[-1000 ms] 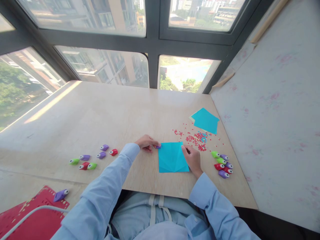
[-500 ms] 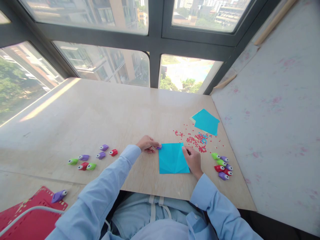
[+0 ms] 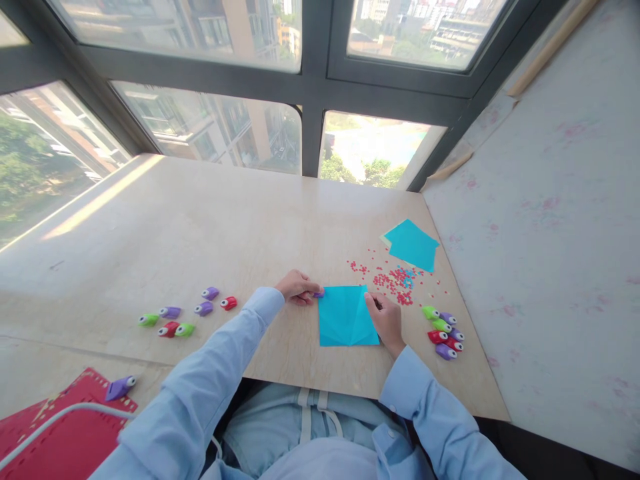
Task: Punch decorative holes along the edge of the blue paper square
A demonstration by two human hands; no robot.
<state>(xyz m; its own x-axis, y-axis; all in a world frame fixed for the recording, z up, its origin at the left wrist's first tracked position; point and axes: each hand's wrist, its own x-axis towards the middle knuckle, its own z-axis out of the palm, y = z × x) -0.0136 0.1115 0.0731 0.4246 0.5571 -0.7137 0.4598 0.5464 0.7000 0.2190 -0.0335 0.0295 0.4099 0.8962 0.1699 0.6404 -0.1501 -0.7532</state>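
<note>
A creased blue paper square (image 3: 346, 317) lies flat on the light wooden table (image 3: 210, 227) in front of me. My left hand (image 3: 299, 287) is closed around a small purple punch (image 3: 319, 293) at the paper's upper left corner. My right hand (image 3: 385, 319) rests on the paper's right edge, fingers pressing it down. Red and blue paper dots (image 3: 395, 277) are scattered just beyond the paper.
Several small punches (image 3: 444, 331) sit in a cluster to the right, and several more punches (image 3: 187, 317) lie to the left. More blue sheets (image 3: 412, 244) lie at the far right. A red punched sheet (image 3: 65, 433) with a purple punch (image 3: 120, 387) and a white cable is at lower left. Windows stand behind the table.
</note>
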